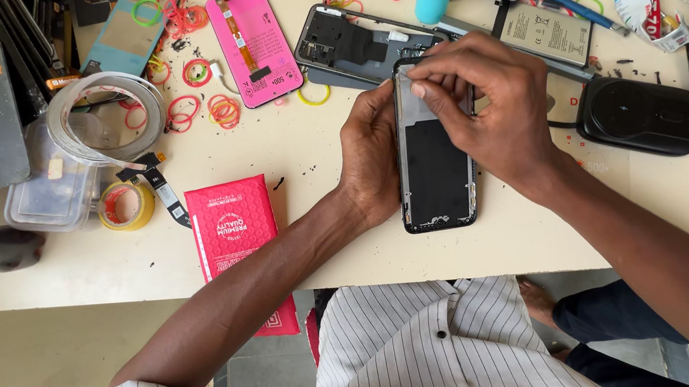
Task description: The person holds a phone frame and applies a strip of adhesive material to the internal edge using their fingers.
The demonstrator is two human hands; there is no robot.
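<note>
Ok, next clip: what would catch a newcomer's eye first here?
Two bare hands at the centre of the table: the left hand steadies an opened phone frame by its side, and the right hand pinches something at its top end. Next, the bright pink panel above and the red packet overhanging the front edge.

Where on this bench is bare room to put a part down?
Bare tabletop lies between the red packet and the left hand, and along the near edge right of the phone frame. The far side around the pink panel is crowded.
</note>
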